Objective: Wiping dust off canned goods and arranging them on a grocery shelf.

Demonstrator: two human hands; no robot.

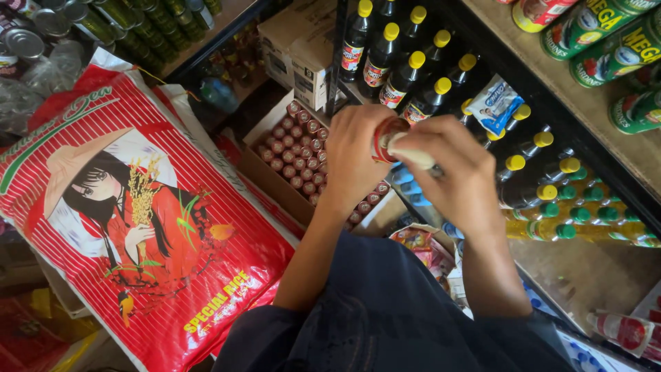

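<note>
Left hand (354, 155) grips a small red-capped bottle (387, 138); right hand (451, 169) closed on a pale marker (413, 155) at its cap; bottle likely light, rigid, slippery; hold the body.

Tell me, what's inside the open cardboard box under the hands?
The cardboard box holds rows of small red-capped bottles. The left hand covers part of them, and the box bottom cannot be seen.

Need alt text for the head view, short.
Left hand holds a small red-topped bottle while the right hand presses a pale marker to it, above a carton of similar bottles, beside a red rice sack.
</note>
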